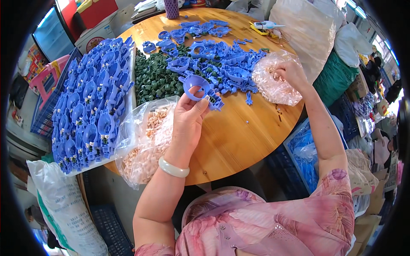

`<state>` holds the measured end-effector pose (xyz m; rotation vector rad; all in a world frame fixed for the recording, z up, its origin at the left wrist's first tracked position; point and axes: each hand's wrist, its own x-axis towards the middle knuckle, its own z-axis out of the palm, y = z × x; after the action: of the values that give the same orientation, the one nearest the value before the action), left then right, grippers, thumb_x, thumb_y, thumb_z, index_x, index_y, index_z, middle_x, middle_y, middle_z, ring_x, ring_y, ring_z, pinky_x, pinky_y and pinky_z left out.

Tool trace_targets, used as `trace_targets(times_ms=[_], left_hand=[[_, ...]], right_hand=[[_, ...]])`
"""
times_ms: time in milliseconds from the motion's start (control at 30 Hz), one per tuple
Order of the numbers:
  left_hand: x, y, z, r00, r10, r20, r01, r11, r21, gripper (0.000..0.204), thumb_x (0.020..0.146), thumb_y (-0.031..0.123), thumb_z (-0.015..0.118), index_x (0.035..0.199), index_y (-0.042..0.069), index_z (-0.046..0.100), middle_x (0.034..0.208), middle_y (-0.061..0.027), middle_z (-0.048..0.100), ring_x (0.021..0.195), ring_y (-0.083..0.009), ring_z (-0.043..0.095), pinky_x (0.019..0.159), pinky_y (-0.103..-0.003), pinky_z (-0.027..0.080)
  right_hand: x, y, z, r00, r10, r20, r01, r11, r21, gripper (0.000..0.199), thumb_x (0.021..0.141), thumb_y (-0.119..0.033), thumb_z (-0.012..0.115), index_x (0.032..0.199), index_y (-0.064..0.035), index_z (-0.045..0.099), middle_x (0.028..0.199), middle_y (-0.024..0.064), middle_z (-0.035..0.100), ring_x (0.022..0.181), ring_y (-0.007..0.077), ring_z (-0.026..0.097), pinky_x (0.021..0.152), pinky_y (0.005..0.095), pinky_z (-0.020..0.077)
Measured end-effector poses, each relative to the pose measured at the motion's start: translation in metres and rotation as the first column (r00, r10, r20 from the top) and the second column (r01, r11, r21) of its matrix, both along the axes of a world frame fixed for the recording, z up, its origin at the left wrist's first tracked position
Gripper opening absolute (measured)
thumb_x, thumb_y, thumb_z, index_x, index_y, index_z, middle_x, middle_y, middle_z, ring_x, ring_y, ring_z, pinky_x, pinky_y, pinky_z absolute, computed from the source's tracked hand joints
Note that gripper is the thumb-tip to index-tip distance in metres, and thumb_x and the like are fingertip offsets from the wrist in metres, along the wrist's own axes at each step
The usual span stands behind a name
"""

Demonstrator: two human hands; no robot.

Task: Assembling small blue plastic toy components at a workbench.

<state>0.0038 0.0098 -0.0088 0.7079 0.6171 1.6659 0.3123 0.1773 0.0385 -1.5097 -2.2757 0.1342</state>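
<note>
My left hand [190,117], a pale bangle on its wrist, is closed on a blue plastic part [199,81] with a round cup or ring and a narrow stem. The part is held up above the near middle of the table. At the right, my right hand [292,73] dips its bent fingertips into an open clear plastic bag [273,91] of small pale pink pieces. What those fingers pinch, if anything, is hidden. Near my left forearm lies a second clear bag [147,145] of similar pale pieces.
Blue plastic parts [235,68] and dark green pieces [156,72] are heaped across the round wooden table [230,141]. To the left, a tray [130,96] carries rows of blue assemblies [89,106]. A purple cup [171,8] and a glue-gun-like tool [267,25] stand farther back.
</note>
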Motion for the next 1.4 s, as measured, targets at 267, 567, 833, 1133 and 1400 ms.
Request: trace_targets(times_ms=[267, 567, 833, 1133, 1400], left_hand=[[0.005, -0.003, 0.006, 0.992, -0.124, 0.031, 0.123, 0.992, 0.024, 0.051, 0.081, -0.003, 0.062, 0.127, 0.0, 0.042, 0.111, -0.0088, 0.057, 0.107, -0.0259, 0.058, 0.088, -0.035, 0.05], [0.009, -0.008, 0.009, 0.989, -0.144, -0.04, 0.147, 0.986, 0.078, 0.054, 0.076, -0.003, 0.067, 0.126, 0.001, 0.046, 0.116, -0.0075, 0.056, 0.103, -0.0179, 0.056, 0.09, -0.032, 0.047], [0.011, -0.014, 0.014, 0.983, -0.165, -0.082, 0.171, 0.983, 0.074, 0.053, 0.075, -0.003, 0.069, 0.124, 0.003, 0.048, 0.116, -0.0044, 0.056, 0.104, -0.0138, 0.055, 0.089, -0.028, 0.047], [0.014, -0.016, 0.015, 0.979, -0.084, -0.188, 0.12, 0.974, 0.192, 0.054, 0.077, 0.0, 0.07, 0.125, 0.003, 0.045, 0.115, -0.0034, 0.055, 0.104, -0.0129, 0.054, 0.089, -0.029, 0.048], [0.015, -0.016, 0.015, 0.974, -0.124, -0.191, 0.156, 0.975, 0.161, 0.052, 0.077, -0.002, 0.069, 0.123, 0.002, 0.047, 0.112, -0.0022, 0.056, 0.103, -0.0114, 0.054, 0.088, -0.027, 0.048]], right_hand=[[-0.05, -0.067, 0.035, 0.696, 0.134, -0.706, -0.364, 0.913, -0.185, 0.012, 0.087, -0.01, 0.058, 0.093, -0.0012, 0.063, 0.071, -0.0009, 0.059, 0.059, 0.0048, 0.054, 0.055, 0.0192, 0.0447], [-0.102, -0.118, 0.041, 0.526, 0.174, -0.833, -0.632, 0.735, -0.245, 0.01, 0.085, -0.003, 0.059, 0.093, -0.0008, 0.064, 0.076, 0.0019, 0.061, 0.069, 0.008, 0.059, 0.065, 0.0208, 0.0475], [-0.117, -0.116, 0.027, 0.469, 0.335, -0.817, -0.664, 0.743, -0.076, 0.016, 0.081, 0.0, 0.063, 0.097, 0.001, 0.063, 0.089, 0.0043, 0.061, 0.081, 0.0102, 0.06, 0.073, 0.0235, 0.0492], [-0.132, -0.133, 0.027, 0.701, 0.557, -0.445, -0.512, 0.828, 0.23, 0.021, 0.075, 0.005, 0.064, 0.094, -0.0034, 0.064, 0.086, 0.0085, 0.059, 0.08, 0.0228, 0.06, 0.071, 0.0283, 0.0488], [-0.128, -0.123, 0.013, 0.674, 0.706, -0.216, -0.571, 0.685, 0.453, 0.024, 0.069, 0.004, 0.067, 0.091, -0.0066, 0.065, 0.089, 0.0063, 0.061, 0.081, 0.0241, 0.059, 0.073, 0.0329, 0.0484]])
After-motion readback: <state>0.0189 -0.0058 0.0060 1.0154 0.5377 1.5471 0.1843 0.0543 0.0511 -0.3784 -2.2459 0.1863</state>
